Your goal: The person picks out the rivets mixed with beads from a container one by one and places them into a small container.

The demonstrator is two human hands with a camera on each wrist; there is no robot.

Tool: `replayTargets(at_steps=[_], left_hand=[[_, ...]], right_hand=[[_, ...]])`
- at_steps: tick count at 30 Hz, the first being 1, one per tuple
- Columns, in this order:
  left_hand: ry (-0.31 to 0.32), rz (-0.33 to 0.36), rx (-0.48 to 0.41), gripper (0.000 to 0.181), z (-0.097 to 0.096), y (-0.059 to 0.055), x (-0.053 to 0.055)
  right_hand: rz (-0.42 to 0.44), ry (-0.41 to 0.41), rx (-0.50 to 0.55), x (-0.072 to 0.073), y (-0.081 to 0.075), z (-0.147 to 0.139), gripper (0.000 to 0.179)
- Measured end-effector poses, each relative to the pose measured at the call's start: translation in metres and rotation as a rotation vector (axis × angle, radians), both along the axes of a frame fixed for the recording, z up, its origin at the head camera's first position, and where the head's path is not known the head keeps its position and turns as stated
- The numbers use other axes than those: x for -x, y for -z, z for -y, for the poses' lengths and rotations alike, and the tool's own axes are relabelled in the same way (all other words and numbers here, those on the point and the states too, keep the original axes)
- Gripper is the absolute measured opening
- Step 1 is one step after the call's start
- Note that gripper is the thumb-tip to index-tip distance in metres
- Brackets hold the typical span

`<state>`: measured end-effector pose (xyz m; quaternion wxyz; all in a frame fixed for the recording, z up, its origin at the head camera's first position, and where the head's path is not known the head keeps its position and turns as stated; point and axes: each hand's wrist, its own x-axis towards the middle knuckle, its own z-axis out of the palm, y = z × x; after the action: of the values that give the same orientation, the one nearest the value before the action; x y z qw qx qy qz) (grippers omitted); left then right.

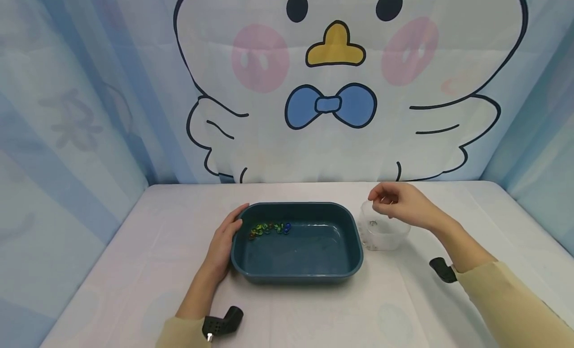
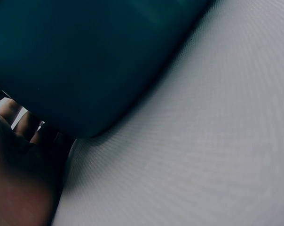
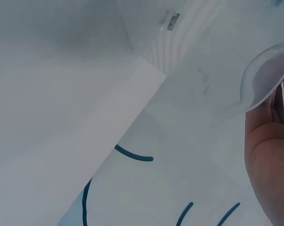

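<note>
The left hand (image 1: 220,242) holds the left side of a dark teal plastic basin (image 1: 296,277), its thumb at the rim and its fingers along the outer wall. Inside the basin, several small colourful glass marbles (image 1: 269,229) lie grouped at the back left. In the left wrist view the basin's side wall (image 2: 95,61) stands close to shadowed fingers (image 2: 27,125). Bent fingers of the right hand (image 1: 405,204) are at the top of a clear plastic container (image 1: 385,241), partly covering it. Whether they pinch anything is hidden. A few small shiny bits (image 1: 373,222) show in the container.
A white cloth covers the table (image 1: 323,313). Behind it hangs a curtain (image 1: 332,153) printed with a cartoon bird, with blue curtains on both sides. The clear container stands just right of the basin. Black cameras (image 1: 221,323) sit at both wrists.
</note>
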<state>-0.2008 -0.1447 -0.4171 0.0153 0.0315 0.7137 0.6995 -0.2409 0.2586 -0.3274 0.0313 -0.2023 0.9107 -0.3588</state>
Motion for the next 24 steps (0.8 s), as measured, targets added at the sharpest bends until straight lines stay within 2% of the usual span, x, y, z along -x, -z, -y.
replayTargets(at_steps=[24], left_hand=[[-0.001, 0.003, 0.007, 0.046, -0.001, 0.000, 0.002]], right_hand=[[-0.035, -0.049, 0.051, 0.006, -0.020, 0.032, 0.017]])
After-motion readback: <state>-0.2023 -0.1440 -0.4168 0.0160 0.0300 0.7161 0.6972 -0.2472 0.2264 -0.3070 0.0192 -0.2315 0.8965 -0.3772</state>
